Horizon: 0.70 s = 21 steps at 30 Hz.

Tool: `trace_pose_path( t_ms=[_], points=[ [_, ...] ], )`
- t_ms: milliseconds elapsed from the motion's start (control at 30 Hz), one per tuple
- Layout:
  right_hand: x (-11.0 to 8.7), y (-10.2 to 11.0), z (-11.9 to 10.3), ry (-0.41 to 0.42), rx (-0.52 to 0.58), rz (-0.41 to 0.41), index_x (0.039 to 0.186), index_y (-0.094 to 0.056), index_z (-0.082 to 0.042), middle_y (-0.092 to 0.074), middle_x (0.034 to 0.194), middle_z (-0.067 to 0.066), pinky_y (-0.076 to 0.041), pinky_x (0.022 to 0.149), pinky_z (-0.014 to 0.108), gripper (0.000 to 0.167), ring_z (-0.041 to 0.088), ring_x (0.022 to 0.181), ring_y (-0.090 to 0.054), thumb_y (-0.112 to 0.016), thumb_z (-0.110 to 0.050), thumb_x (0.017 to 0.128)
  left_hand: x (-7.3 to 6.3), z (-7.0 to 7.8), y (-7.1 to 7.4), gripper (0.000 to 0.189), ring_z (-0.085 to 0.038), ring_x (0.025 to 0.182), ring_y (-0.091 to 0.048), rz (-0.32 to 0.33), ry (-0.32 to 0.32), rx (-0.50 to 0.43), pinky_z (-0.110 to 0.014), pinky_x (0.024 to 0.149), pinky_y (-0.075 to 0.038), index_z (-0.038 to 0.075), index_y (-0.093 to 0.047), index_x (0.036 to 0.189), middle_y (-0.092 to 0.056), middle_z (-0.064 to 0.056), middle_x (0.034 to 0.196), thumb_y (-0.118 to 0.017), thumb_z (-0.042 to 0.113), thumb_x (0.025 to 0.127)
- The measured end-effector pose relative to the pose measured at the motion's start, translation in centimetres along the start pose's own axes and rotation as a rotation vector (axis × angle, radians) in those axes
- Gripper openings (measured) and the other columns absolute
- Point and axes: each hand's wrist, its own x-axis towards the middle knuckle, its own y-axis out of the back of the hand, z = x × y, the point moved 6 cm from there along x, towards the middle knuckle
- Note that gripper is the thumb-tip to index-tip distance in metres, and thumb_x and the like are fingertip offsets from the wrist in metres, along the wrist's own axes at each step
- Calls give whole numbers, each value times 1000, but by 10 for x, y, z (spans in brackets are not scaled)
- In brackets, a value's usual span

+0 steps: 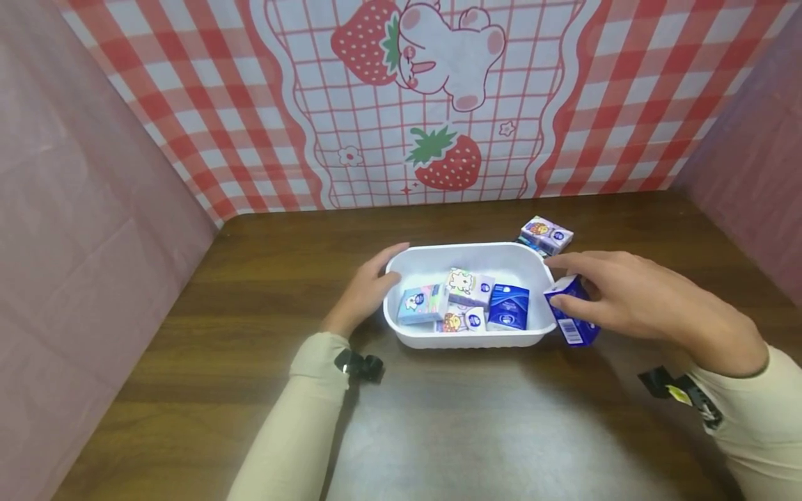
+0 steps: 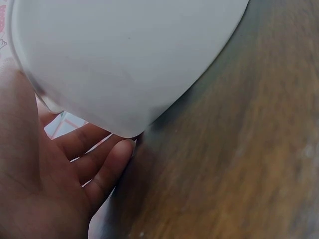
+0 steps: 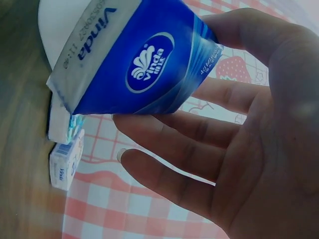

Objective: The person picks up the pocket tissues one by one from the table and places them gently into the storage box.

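Note:
A white plastic basin (image 1: pixel 476 339) stands on the table with several small tissue packs inside. Among them are a light blue pack (image 1: pixel 421 305), a white and purple pack (image 1: pixel 468 287) and a dark blue pack (image 1: pixel 508 307). At the basin's left end my left hand (image 1: pixel 368 287) holds the rim, thumb over the edge and fingers along the outer wall (image 2: pixel 124 74). My right hand (image 1: pixel 639 299) pinches a blue Vinda tissue pack (image 3: pixel 149 59), tilted just outside the basin's right end. In the right wrist view the lower fingers are spread below the pack.
Behind the basin's right end, a purple and white tissue pack (image 1: pixel 546 234) lies partly on a darker blue one (image 1: pixel 531 246). The brown wooden table (image 1: pixel 263 292) meets a red checked cloth (image 1: pixel 263 160) at the back. Pink cloth hangs on both sides.

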Motion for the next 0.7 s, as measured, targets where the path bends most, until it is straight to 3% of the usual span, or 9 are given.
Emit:
trace_pose_path(
  t_ms=[700],
  points=[
    [8,3,0,-14,38,50,139,-58,-10,-65,128,17,-54,88,58,67,33,111,-64,-68,-54,90,0,-1,-1,50,-19,140,-40,4,14,-15,-54,114,-31,37,-50,146,-47,9,150,-54,20,99]
  ],
)
